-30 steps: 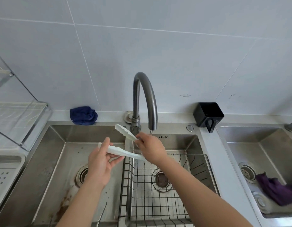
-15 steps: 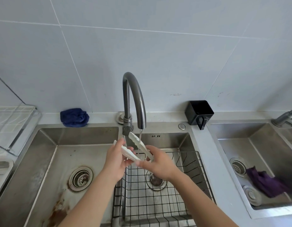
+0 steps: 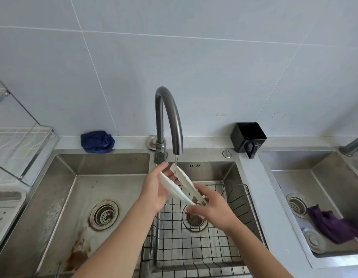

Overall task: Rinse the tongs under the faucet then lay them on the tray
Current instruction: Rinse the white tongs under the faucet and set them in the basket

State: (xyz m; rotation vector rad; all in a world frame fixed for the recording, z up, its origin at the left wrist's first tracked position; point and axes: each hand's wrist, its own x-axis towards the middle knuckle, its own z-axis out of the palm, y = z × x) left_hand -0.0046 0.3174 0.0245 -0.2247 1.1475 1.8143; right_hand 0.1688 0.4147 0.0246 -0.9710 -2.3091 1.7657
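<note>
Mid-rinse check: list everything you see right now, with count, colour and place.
tongs: one, white, under the stream, over the middle basin
faucet: one, dark grey, behind the basins, running
tray: one, white, lower left
basins: three, steel; left, middle, right
wire basket: one, black, in the middle basin
blue cloth: one, back ledge
purple cloth: one, right basin
holder: one, black, ledge right of the faucet
second faucet: one, silver, right edge
dish rack: one, clear, left edge
left hand: against the tongs' tip end
right hand: grips the tongs' hinge end
</note>
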